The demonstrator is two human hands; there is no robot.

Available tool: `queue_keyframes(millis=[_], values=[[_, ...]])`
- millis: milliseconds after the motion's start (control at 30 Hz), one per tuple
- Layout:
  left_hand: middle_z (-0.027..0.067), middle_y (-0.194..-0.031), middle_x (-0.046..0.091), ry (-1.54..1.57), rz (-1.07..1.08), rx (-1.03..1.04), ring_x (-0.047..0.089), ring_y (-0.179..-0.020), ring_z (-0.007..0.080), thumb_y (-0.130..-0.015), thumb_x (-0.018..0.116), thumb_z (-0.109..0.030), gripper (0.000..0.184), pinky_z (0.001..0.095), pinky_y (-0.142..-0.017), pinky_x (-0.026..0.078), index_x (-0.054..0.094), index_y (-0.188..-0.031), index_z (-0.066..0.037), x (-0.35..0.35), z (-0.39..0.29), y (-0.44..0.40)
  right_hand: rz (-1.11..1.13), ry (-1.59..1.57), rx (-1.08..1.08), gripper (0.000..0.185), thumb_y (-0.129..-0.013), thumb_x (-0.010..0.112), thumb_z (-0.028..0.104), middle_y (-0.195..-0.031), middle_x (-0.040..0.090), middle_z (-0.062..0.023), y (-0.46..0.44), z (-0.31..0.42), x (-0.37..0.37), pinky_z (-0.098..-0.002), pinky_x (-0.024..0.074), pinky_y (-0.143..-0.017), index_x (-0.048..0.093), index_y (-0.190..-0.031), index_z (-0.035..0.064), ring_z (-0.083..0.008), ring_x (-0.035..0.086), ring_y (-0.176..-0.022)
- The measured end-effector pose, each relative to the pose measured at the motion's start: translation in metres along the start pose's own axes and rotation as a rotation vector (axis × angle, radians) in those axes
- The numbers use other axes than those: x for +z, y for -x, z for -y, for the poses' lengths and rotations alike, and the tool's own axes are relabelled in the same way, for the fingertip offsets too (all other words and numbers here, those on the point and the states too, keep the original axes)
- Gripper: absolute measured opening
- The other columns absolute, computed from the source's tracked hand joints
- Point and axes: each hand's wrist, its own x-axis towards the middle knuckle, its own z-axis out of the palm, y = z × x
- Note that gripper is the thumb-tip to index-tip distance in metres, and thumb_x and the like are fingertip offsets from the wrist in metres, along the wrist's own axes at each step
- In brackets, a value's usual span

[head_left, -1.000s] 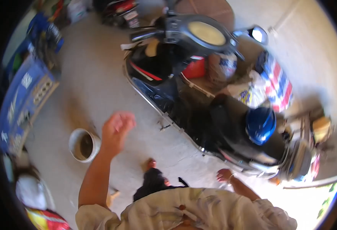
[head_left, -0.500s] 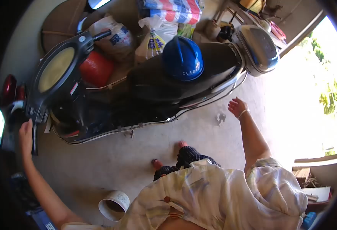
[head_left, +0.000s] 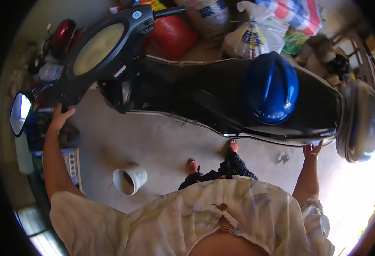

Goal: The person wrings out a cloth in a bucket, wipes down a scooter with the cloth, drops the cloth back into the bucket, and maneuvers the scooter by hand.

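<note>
A black motor scooter (head_left: pixel 187 102) stands crosswise before me, its handlebars at the left. My left hand (head_left: pixel 59 119) is wrapped round the near handlebar grip (head_left: pixel 66 104). At the rear, my right hand (head_left: pixel 312 150) grips the side rail (head_left: pixel 277 140) low beside the seat; some of its fingers are hidden by the scooter's edge. A blue hard hat (head_left: pixel 272 87) rests on the black seat (head_left: pixel 315 96). Behind the seat is a rear storage box (head_left: pixel 360 123), close to my right hand. A mirror (head_left: pixel 21 113) sticks out near my left hand.
A pale bucket (head_left: pixel 130 178) stands on the concrete floor left of my feet. Beyond the scooter are a red sack (head_left: pixel 172 36), white bags (head_left: pixel 255 36) and a striped bag (head_left: pixel 298 13). A red-cased vehicle part (head_left: pixel 63 37) is at far left. Bright daylight enters at lower right.
My right hand has moved from free air onto the scooter's rear rail. My left hand stays on the handlebar grip. The camera view has shifted, and the scooter's rear appears nearer.
</note>
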Motion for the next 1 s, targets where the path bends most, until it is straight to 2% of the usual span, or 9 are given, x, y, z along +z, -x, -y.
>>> queue_keyframes(millis=[67,333,400,467,500,600,800,867,1000], values=[[0.0108,-0.084,0.060,-0.168,-0.080,-0.062,0.057,-0.080,0.0271,-0.066,0.067,-0.033,0.050,0.0315,-0.074,0.043,0.052,-0.100,0.001,0.007,0.000,-0.003,0.031,0.115,-0.003,0.080,-0.060,0.056,0.065,-0.128,0.036,-0.0074,0.016,-0.001,0.005,-0.0420,0.0340,-0.087,0.040,-0.120,0.0152,-0.0240,0.037,-0.113],[0.0249,-0.086,0.058,-0.579,-0.325,-0.436,0.056,-0.084,0.0381,-0.063,0.063,-0.016,0.029,0.0411,-0.072,0.046,0.060,-0.083,0.004,0.027,-0.028,-0.004,0.270,-0.034,-0.148,0.061,-0.079,0.034,0.057,-0.125,0.041,-0.0080,-0.020,-0.023,0.029,-0.0457,0.0257,-0.098,0.042,-0.121,0.0124,-0.0252,0.037,-0.115],[0.0253,-0.085,0.057,-0.631,-0.331,-0.420,0.056,-0.083,0.0370,-0.063,0.060,-0.014,0.024,0.0414,-0.072,0.046,0.060,-0.080,0.003,0.027,-0.020,-0.011,0.071,0.084,-0.081,0.062,-0.079,0.030,0.059,-0.128,0.039,-0.0041,0.017,-0.018,0.052,-0.0457,0.0182,-0.101,0.043,-0.120,0.0152,-0.0230,0.034,-0.118],[0.0256,-0.085,0.057,-0.603,-0.344,-0.406,0.056,-0.083,0.0377,-0.063,0.060,-0.014,0.025,0.0416,-0.072,0.045,0.060,-0.081,0.003,0.027,-0.014,-0.013,0.055,0.108,-0.103,0.051,-0.073,0.051,0.052,-0.105,0.056,-0.0026,-0.034,-0.011,0.027,-0.0380,0.0432,-0.085,0.053,-0.106,0.0143,-0.0209,0.054,-0.093],[0.0259,-0.084,0.057,-0.578,-0.362,-0.379,0.056,-0.083,0.0383,-0.063,0.060,-0.015,0.026,0.0419,-0.072,0.045,0.060,-0.081,0.003,0.026,-0.013,-0.013,0.028,0.474,-0.192,0.048,-0.073,0.051,0.052,-0.102,0.057,-0.0023,-0.022,-0.014,0.035,-0.0368,0.0441,-0.084,0.055,-0.102,0.0148,-0.0196,0.054,-0.091],[0.0269,-0.083,0.056,-0.601,-0.388,-0.311,0.055,-0.083,0.0399,-0.062,0.060,-0.014,0.027,0.0424,-0.072,0.045,0.058,-0.083,0.004,0.023,-0.018,-0.011,0.047,0.123,-0.072,0.053,-0.080,0.037,0.052,-0.117,0.049,-0.0033,-0.001,-0.017,0.049,-0.0417,0.0286,-0.097,0.047,-0.115,0.0139,-0.0185,0.045,-0.106],[0.0248,-0.092,0.055,-0.719,-0.181,-0.406,0.052,-0.089,0.0388,-0.070,0.054,-0.022,0.036,0.0422,-0.075,0.042,0.054,-0.098,0.000,0.000,0.004,-0.044,0.056,0.234,-0.134,0.043,-0.076,0.045,0.049,-0.090,0.056,-0.0046,-0.066,0.010,0.016,-0.0389,0.0468,-0.074,0.054,-0.096,0.0115,-0.0212,0.055,-0.079],[0.0249,-0.093,0.055,-0.716,-0.206,-0.364,0.051,-0.090,0.0389,-0.071,0.053,-0.023,0.037,0.0423,-0.075,0.042,0.053,-0.101,-0.001,-0.005,0.012,-0.054,0.050,0.150,-0.078,0.029,-0.068,0.062,0.038,-0.076,0.060,-0.0016,-0.051,0.002,0.021,-0.0289,0.0495,-0.062,0.057,-0.084,0.0133,-0.0164,0.057,-0.068],[0.0272,-0.088,0.055,-0.688,-0.336,-0.110,0.052,-0.088,0.0414,-0.069,0.050,-0.020,0.039,0.0448,-0.076,0.043,0.049,-0.102,0.001,-0.011,0.029,-0.070,0.029,0.195,0.007,0.042,-0.078,0.045,0.045,-0.096,0.058,-0.0040,-0.039,0.001,0.036,-0.0395,0.0429,-0.083,0.054,-0.100,0.0104,-0.0201,0.054,-0.091]])
